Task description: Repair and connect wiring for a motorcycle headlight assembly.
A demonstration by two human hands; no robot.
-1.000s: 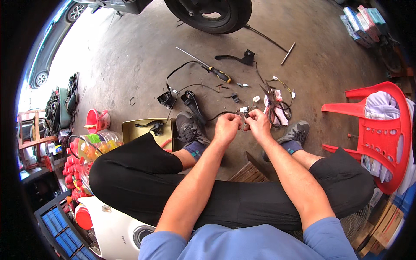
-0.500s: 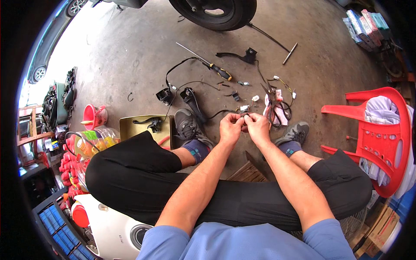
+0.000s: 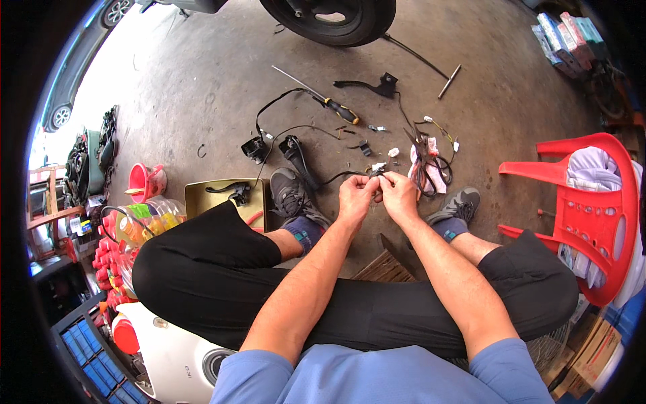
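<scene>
My left hand and my right hand meet between my shoes, fingers pinched on a small dark part with a thin wire, mostly hidden by fingertips. Just beyond lies a white connector. To the left are black switch housings with cables and a black grip. A yellow-and-black screwdriver and a black lever lie farther out. Pliers rest on a pink-and-white cloth to the right.
A vehicle's black wheel and a T-handle tool are ahead. A red chair is right. A shallow metal tin, red bucket, bottles and a white body panel are left.
My two hands have drawn slightly closer together, and the fingers have shifted on the small dark part. The view has moved slightly; the items on the floor lie as before.
</scene>
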